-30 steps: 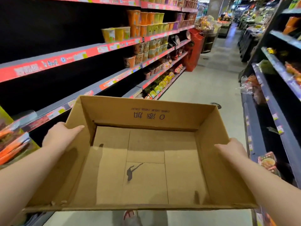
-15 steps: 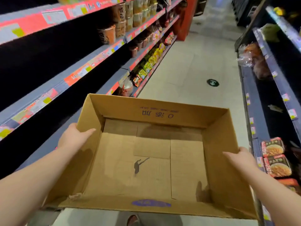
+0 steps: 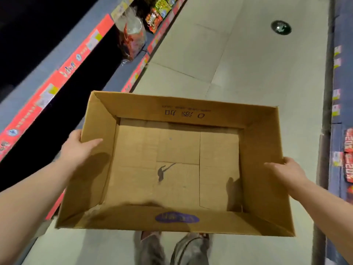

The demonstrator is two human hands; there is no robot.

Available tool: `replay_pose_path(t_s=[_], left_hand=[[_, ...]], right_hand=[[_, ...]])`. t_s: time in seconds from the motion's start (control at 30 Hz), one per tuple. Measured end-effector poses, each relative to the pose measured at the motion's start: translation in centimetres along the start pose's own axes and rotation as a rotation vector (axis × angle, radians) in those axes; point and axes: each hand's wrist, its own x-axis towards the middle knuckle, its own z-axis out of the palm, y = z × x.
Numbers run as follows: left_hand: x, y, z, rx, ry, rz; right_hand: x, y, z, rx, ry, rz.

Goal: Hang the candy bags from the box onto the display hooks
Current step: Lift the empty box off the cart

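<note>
The box (image 3: 238, 117) is open-topped brown cardboard, held level between both hands over the aisle floor (image 3: 248, 73). It sits in front of the person, whose legs (image 3: 188, 249) show just below its near wall.

The left hand (image 3: 77, 148) grasps the box's left wall near the far corner. Its thumb lies flat on the inner face and its fingers go behind the wall, out of sight. The right hand (image 3: 287, 170) grasps the right wall about midway along. Its thumb points inward over the rim and its fingers wrap the outer side.

Inside the box the folded bottom flaps show bare, with a small dark mark (image 3: 161, 173) near the middle. Upside-down print (image 3: 184, 114) runs along the inner face of the far wall. A purple sticker (image 3: 177, 219) sits on the inner face of the near wall.

Left of the box runs a shelf (image 3: 32, 79) edged with a red label strip (image 3: 76, 56), its inside dark. Beyond the box's far left corner a clear bag (image 3: 131, 35) stands on the lowest level of this shelf. Past the bag lie bright packets (image 3: 153, 19).

Right of the box runs a blue shelf edge (image 3: 342, 104) with small tags, and red packs (image 3: 348, 159) lie beside the right hand. Far beyond the box's right corner a round green marker (image 3: 281, 27) lies on the floor.
</note>
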Motion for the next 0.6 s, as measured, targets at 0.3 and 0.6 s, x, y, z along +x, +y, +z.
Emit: replay_pose_path(t_s=[0.3, 0.6], left_hand=[[10.2, -6.0, 12.6, -0.016, -0.014, -0.124], [18.4, -12.8, 21.1, -0.028, -0.124, -0.140]], right_hand=[[13.1, 2.9, 10.4, 0.031, -0.088, 0.016], [21.3, 6.3, 17.9, 0.102, -0.152, 0.062]])
